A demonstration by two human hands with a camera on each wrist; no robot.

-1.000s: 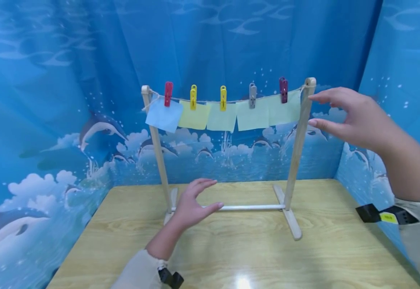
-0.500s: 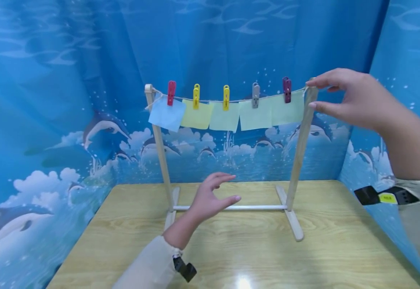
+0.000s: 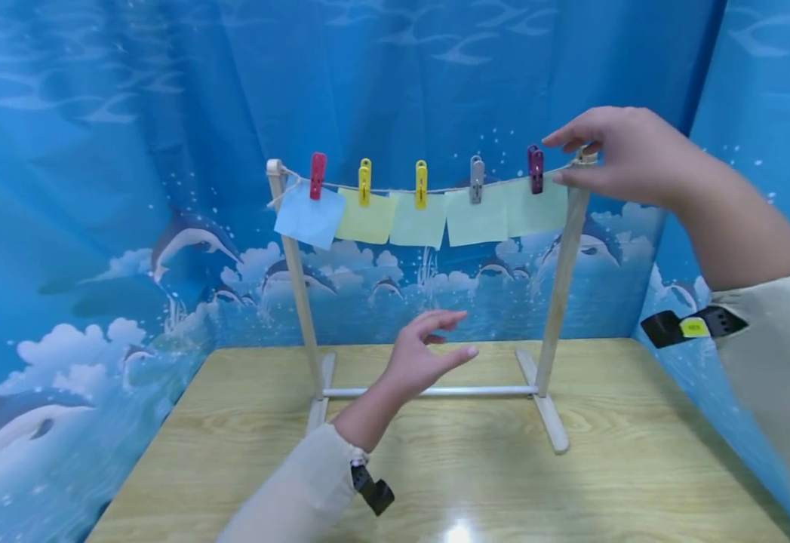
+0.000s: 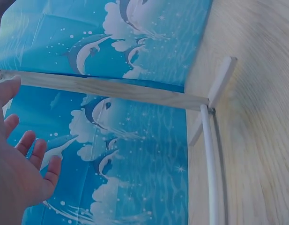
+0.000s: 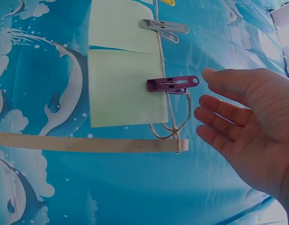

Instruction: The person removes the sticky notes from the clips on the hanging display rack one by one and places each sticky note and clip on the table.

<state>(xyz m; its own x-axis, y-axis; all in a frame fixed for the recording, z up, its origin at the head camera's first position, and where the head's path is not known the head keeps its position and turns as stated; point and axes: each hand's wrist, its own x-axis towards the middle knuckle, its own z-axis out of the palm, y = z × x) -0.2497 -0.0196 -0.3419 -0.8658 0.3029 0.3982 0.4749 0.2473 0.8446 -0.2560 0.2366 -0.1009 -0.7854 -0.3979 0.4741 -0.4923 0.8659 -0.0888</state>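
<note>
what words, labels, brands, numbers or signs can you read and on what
No text can be read.
Small yellow label on the black band at the right cream sleeve: dark marks, too small and blurred to read.
Five square pastel paper sheets: no writing visible.

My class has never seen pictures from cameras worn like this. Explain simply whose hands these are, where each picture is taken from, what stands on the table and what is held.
There is no machine: the left hand and right hand are a person's own. The wide picture looks forward and down from the head; the other two look out from the left and right wrists. On the table stands a wooden stand with a string across its top. Five clips, including a red clip and a purple clip, hold paper squares on it. Neither hand holds anything; the right is close to the purple clip.
</note>
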